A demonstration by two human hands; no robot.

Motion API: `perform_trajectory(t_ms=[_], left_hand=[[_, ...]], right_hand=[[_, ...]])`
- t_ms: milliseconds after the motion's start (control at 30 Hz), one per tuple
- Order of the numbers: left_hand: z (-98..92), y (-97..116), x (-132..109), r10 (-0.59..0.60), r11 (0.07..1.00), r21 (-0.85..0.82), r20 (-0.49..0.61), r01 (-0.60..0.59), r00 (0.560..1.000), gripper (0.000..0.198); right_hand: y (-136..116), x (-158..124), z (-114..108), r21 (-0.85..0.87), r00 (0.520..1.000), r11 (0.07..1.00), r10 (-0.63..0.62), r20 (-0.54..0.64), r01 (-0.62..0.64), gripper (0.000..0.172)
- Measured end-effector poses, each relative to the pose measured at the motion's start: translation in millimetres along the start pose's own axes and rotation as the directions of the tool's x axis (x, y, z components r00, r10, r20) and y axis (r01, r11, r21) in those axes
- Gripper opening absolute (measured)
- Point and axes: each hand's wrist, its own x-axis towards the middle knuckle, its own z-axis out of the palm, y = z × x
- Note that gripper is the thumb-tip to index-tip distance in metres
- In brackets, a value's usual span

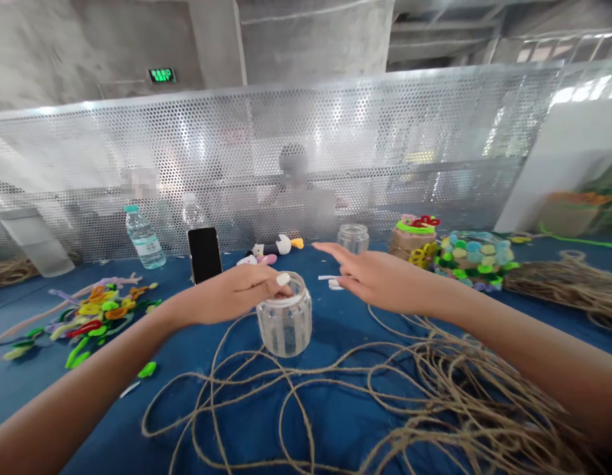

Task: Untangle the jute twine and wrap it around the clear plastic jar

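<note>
the left hand is curled over a ribbed glass jar, the rim being grasped from above, while the right hand is held open and released, its fingers extended toward the jar and just apart from it. the jar is stood upright on a blue-covered tabletop. small white scraps are seen just to the right of the jar, beneath the right hand. in front of the jar, loose loops of jute twine are strewn. to the left of the jar, a heap of pipe-cleaner flowers is spread out. behind the jar, a black smartphone, a plastic water bottle, a plush toy and a small clear jar are placed. further right of the jar, a jar decorated with pipe cleaners is set. far behind the jar, a perforated metal screen is raised, with a blurred person seen through it.
</note>
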Motion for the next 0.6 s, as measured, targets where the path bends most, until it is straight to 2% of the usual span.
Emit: perform_trajectory(t_ms=[67, 200, 300, 367, 433, 500, 567, 600], left_hand=[[-9.5, -5, -5, -0.016, 0.999, 0.03, 0.005, 0.016, 1.0, 0.03], [-22.5, -8, -12, -0.047, 0.992, 0.123, 0.051, 0.041, 0.998, 0.027], [-21.8, -2, -13, -0.016, 0.989, 0.148, 0.031, 0.011, 0.999, 0.031], [-17.4, 3, -11, -0.003, 0.989, 0.148, 0.049, -0.004, 0.999, 0.027], [-13.4, 5, -9, 0.002, 0.991, 0.133, 0.111, -0.017, 0.994, 0.014], [-12.8, 5, -8, 0.004, 0.994, 0.109, 0.16, -0.022, 0.987, 0.012], [-16.3, 1, -10, 0.015, 0.996, 0.08, 0.175, -0.03, 0.984, 0.014], [-18.9, -1, -11, 0.022, 0.997, 0.066, 0.184, -0.035, 0.983, 0.013]], right_hand=[[2, 3, 7, 0.048, 1.0, 0.999, -0.001, 0.027, 0.0, 0.056], [-3, 8, 35, -0.022, 0.994, 0.994, 0.111, 0.021, -0.111, 0.059], [-6, 9, 57, 0.107, 0.983, 0.979, 0.162, 0.088, -0.171, 0.059], [-4, 9, 67, 0.19, 0.978, 0.963, 0.167, 0.129, -0.189, 0.06], [1, 10, 71, 0.239, 0.976, 0.954, 0.144, 0.165, -0.182, 0.061], [3, 11, 69, 0.273, 0.974, 0.945, 0.13, 0.188, -0.179, 0.061], [2, 12, 62, 0.311, 0.979, 0.933, 0.136, 0.154, -0.179, 0.055], [-1, 12, 57, 0.339, 0.983, 0.924, 0.155, 0.096, -0.179, 0.05]])
